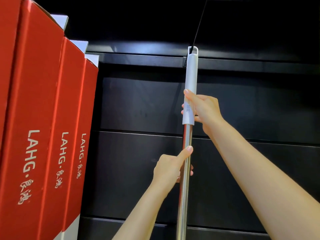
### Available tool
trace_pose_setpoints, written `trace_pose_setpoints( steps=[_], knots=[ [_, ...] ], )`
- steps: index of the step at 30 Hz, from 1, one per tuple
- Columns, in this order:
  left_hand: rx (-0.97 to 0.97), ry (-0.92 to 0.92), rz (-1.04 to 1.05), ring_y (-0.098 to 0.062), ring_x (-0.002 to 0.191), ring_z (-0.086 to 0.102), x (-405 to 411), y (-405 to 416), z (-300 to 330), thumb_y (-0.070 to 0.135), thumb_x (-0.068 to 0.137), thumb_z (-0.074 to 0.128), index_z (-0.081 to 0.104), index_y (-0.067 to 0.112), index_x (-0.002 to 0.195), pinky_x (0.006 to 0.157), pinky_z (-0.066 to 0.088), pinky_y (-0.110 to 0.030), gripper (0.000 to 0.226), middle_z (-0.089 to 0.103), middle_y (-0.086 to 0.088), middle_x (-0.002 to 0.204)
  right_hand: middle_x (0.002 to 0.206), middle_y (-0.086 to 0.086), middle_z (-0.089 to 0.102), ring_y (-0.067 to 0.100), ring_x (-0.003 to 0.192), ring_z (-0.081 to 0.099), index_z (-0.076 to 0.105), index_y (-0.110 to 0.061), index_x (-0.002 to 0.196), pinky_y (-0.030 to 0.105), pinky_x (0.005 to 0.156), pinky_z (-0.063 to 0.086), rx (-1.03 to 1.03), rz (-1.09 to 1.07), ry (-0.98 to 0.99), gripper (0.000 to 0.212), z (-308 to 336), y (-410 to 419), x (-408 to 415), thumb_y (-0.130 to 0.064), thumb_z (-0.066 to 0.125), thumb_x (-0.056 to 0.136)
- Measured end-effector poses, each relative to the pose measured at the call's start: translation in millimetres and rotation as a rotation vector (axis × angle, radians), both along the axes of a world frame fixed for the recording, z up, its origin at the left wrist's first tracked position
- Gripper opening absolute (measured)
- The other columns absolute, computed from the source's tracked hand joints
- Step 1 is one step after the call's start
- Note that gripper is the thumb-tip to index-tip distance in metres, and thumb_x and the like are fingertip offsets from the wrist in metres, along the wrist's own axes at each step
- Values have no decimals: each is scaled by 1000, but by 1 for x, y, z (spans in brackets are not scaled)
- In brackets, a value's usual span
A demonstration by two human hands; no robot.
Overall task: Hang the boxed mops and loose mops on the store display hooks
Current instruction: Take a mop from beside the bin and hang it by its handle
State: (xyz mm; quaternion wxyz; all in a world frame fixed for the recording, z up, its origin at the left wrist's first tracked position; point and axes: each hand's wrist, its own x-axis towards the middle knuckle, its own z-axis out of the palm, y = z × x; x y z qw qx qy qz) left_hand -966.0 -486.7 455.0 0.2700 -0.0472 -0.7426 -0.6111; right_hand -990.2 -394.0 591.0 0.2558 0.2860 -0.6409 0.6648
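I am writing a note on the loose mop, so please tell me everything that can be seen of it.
The mop shows only its handle: a shiny metal pole with a white sleeve on top that ends in a hanging loop. It stands nearly upright before the dark display wall. A black hook passes through the loop. The right hand grips the sleeve; the left hand grips the pole below. The mop head is out of view.

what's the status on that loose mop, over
Right hand grips the mop's white grip, left hand grips the steel pole. Grip's top loop at the black hook, seating unclear. Red boxes hang left, clear of it.
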Motion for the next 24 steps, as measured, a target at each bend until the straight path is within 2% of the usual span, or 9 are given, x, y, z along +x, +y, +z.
trace_pose_setpoints(
  steps=[5, 10, 17, 24],
  knots=[
    [23, -7, -2, -15, 74, 75, -20, -3, -1, 61, 80, 58, 72, 9, 88, 81, 59, -35, 55, 76, -4, 80, 97, 12, 71, 22, 77, 71, 62, -17, 79, 34, 76, 60, 16, -10, -15, 27, 1, -3, -17, -43, 65, 85],
    [32, -20, 1, -16, 76, 74, -41, -6, -1, 59, 82, 58, 71, 9, 90, 80, 59, -34, 52, 76, -4, 83, 100, 13, 70, 24, 82, 72, 62, -16, 84, 37, 81, 59, 30, 0, -44, 27, 0, -6, -33, -42, 66, 85],
    [25, -44, 3, -17, 77, 74, -64, -15, 0, 59, 81, 59, 71, 9, 92, 85, 58, -38, 52, 76, -5, 84, 107, 14, 69, 27, 91, 70, 63, -7, 108, 42, 88, 56, 43, 15, -96, 40, 0, -12, -51, -40, 65, 86],
    [-3, -33, 55, -15, 74, 74, -83, -21, -3, 62, 79, 59, 71, 17, 79, 85, 58, -40, 46, 77, -1, 77, 106, 14, 70, 26, 91, 70, 62, -9, 103, 40, 86, 57, 24, 49, -132, 35, 0, -17, -65, -40, 65, 86]
  ],
)
